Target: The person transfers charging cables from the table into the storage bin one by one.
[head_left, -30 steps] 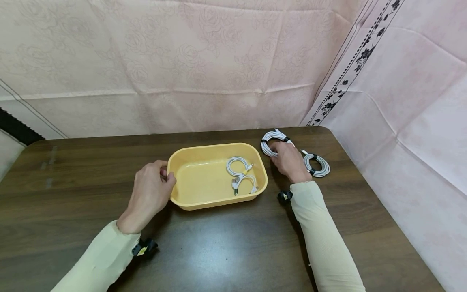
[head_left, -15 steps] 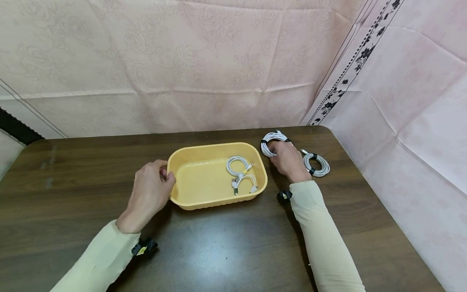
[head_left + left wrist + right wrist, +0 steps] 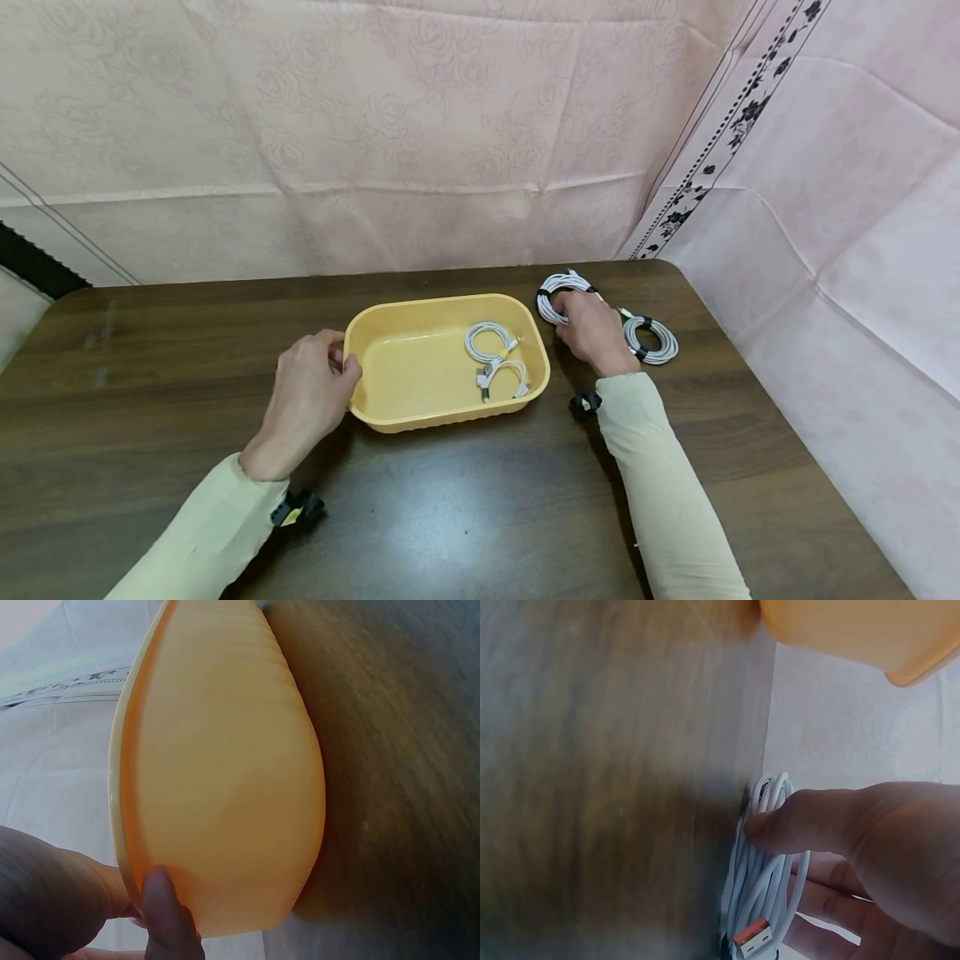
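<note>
My left hand pinches the left end of a yellow plastic tray, with the rim between thumb and fingers. In the left wrist view one fingertip lies against the outer wall. Inside the tray's right part are a small coiled white cable and a short white cable with several plugs. Right of the tray, my right hand grips a bigger coiled white cable bound with black ties. Its thumb presses on the strands in the right wrist view, above a USB plug with an orange insert.
Another coiled white cable with black ties lies just right of my right hand. The brown wooden table ends at the back against a pale floral cloth. More cloth hangs along the right side.
</note>
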{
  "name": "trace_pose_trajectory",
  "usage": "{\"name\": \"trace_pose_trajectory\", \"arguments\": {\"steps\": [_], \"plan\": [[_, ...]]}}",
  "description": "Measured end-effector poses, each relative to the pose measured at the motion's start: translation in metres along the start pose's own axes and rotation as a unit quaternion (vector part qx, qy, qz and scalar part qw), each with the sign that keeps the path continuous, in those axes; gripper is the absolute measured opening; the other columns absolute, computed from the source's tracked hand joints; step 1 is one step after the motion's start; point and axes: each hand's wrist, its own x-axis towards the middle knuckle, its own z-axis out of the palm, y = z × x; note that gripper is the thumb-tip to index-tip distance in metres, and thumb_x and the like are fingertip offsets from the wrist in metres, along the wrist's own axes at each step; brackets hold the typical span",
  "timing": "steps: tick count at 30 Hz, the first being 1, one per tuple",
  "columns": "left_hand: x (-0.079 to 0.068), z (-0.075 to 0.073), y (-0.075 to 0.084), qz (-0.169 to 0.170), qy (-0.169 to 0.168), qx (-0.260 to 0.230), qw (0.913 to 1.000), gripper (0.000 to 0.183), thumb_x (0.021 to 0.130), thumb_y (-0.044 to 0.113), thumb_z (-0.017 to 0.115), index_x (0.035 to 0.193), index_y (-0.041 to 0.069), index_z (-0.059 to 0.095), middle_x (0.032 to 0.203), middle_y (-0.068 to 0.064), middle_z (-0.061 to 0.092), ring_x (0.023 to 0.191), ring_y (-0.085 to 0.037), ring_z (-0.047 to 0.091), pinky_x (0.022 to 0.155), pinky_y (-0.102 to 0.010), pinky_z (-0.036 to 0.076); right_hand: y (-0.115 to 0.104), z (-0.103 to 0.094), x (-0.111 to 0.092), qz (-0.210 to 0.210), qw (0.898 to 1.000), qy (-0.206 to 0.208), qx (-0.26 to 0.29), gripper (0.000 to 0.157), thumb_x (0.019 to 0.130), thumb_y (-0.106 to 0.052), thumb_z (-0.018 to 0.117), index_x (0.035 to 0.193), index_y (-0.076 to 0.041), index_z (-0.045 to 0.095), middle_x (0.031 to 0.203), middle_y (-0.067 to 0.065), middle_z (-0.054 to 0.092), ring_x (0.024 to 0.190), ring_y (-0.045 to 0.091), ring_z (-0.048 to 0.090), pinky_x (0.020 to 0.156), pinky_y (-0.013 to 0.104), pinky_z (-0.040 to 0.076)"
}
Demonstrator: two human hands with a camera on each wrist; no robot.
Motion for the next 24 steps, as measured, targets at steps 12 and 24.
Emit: {"name": "trace_pose_trajectory", "arguments": {"steps": [12, 24], "plan": [[-0.0004, 0.0000, 0.0007, -0.006, -0.005, -0.004, 1.0000, 0.036, 0.096, 0.012, 0.055, 0.123, -0.010, 0.063, 0.095, -0.017, 0.062, 0.079, -0.026, 0.058, 0.060, -0.028, 0.047, -0.0014, 0.0001, -0.0010, 0.003, 1.000, 0.010, 0.011, 0.013, 0.089, -0.006, 0.070, 0.101, -0.013, 0.070, 0.099, 0.007, 0.069, 0.089, 0.028, 0.062, 0.074, 0.051, 0.051], [0.0000, -0.0003, 0.0007, -0.005, -0.004, -0.005, 1.0000, 0.035, 0.096, 0.012, 0.054, 0.123, -0.010, 0.063, 0.095, -0.017, 0.062, 0.080, -0.026, 0.057, 0.058, -0.027, 0.047, -0.0037, -0.0009, -0.0004, -0.003, 1.000, 0.020, 0.002, 0.016, 0.088, -0.007, 0.071, 0.103, -0.014, 0.072, 0.097, 0.008, 0.070, 0.090, 0.029, 0.064, 0.073, 0.053, 0.052]]}}
